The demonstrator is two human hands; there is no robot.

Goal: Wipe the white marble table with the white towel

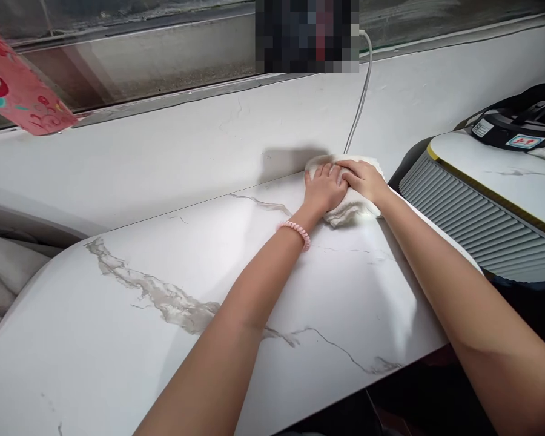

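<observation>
A crumpled white cloth [352,209] lies on the far right end of a white table [163,242] with grey marble-like veins, close to the wall. My left hand [324,189] presses flat on the cloth with its fingers spread, and a pink coiled band [296,234] circles that wrist. Touching the cloth's right side is my right hand [366,180]; its thumb and forefinger stretch toward the left hand's fingers. Both palms face down, so their undersides are hidden.
White cables [361,91] run down the wall behind the cloth. At right stands another marble-patterned surface with a ribbed grey side [472,218], bearing a black strapped headgear [522,121]. A pink patterned item [22,85] leans at upper left; grey fabric [4,278] lies below.
</observation>
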